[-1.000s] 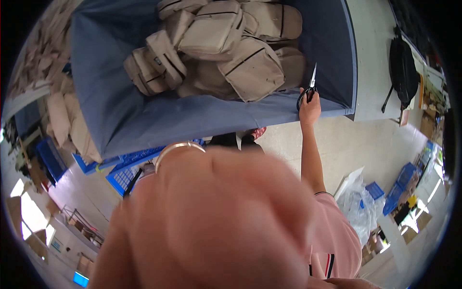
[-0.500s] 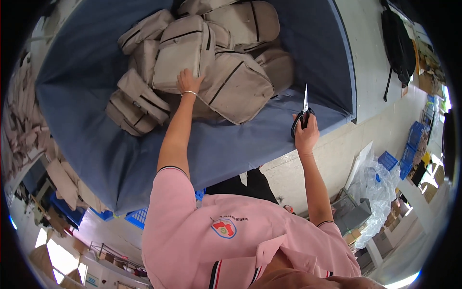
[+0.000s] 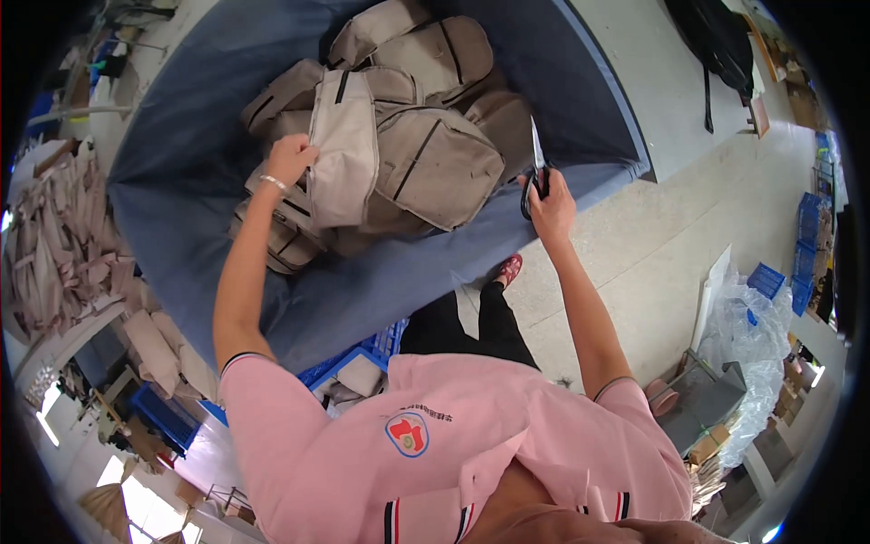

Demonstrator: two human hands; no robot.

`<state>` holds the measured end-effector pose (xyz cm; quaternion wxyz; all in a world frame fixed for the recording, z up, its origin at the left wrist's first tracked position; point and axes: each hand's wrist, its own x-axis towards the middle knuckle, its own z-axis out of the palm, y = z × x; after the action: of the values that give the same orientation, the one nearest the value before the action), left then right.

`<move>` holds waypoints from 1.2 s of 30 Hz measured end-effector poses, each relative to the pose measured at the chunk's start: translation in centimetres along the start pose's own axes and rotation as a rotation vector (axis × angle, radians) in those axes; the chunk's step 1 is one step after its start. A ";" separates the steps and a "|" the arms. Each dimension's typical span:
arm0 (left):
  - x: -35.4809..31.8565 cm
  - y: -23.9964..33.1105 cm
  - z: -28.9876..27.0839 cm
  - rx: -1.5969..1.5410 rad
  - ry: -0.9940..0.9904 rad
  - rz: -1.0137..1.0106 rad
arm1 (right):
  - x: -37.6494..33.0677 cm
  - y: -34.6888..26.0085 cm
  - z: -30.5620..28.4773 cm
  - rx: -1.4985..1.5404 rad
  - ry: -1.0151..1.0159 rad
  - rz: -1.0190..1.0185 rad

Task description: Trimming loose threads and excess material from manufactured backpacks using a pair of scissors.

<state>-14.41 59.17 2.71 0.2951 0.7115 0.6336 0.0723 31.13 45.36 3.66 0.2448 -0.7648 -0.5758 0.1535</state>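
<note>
My left hand point(image 3: 290, 160) is closed on the left edge of a light beige backpack point(image 3: 344, 154), which stands tilted up on its side with a dark zipper near its top. In my right hand point(image 3: 552, 210) is a pair of scissors point(image 3: 536, 154) with black handles, its blades pointing up and away from me. Another beige backpack point(image 3: 439, 168) with a black zipper lies just right of the held one. Several more bags are heaped behind and below, inside a large bin lined with blue-grey fabric point(image 3: 362, 288).
Blue plastic crates point(image 3: 390, 340) sit below the bin's near edge, one holding pale pieces. Pinkish-beige fabric pieces point(image 3: 63, 245) hang in a pile at the left. To the right are clear plastic wrap point(image 3: 748, 326), stacked blue crates point(image 3: 809, 231) and a black bag point(image 3: 716, 45) against a grey panel.
My left hand has moved left and turned the backpack from lying flat to tilted on its side. The scissors stay in my right hand. The view has shifted, showing more floor.
</note>
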 end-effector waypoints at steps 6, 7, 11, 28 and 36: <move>-13.5 19.2 -8.8 -0.253 -0.156 0.111 | -2.3 1.5 -3.7 0.616 -0.086 0.200; -15.8 22.4 -8.7 -0.187 -0.149 0.173 | -3.1 0.2 -6.1 0.833 -0.108 0.270; -20.0 31.0 -1.2 -0.270 -0.030 0.347 | -6.7 1.8 -12.4 1.124 -0.098 0.316; -21.9 40.2 18.1 -0.298 0.033 0.609 | -13.4 10.0 -13.9 1.102 0.018 0.508; -15.7 28.5 9.9 -0.141 0.434 0.111 | -14.7 11.1 -12.6 1.036 0.153 0.513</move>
<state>11.89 40.41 13.47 0.1966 0.6904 0.6356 0.2840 42.32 26.42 7.39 0.5827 -0.6694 -0.2028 0.4138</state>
